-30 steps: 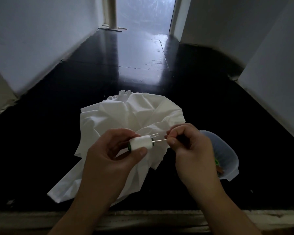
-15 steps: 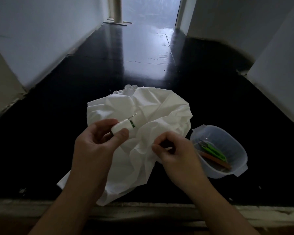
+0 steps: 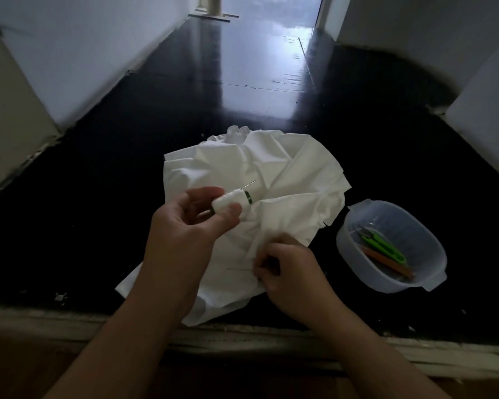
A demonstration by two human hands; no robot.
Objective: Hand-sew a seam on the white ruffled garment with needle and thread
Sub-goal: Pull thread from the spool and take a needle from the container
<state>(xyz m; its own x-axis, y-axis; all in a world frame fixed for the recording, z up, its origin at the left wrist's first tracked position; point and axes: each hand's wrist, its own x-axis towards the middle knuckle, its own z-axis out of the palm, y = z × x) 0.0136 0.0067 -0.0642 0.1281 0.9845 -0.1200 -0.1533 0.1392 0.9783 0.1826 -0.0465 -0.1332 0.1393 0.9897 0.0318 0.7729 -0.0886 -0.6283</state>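
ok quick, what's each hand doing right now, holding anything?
Left hand: holding the spool of white thread, needle sticking out of it.
Right hand: fingers curled, pinching something over the white garment; probably thread, too fine to tell.

Glossy black floor (image 3: 104, 197), white garment (image 3: 285, 180), clear plastic tub (image 3: 432, 283)

two bare forearms are seen, each ending in a hand: the left hand (image 3: 189, 226) and the right hand (image 3: 293, 270). no sleeves, gloves, rings or watch are worn up to the frame's lower edge. short nails are shown on the fingers.
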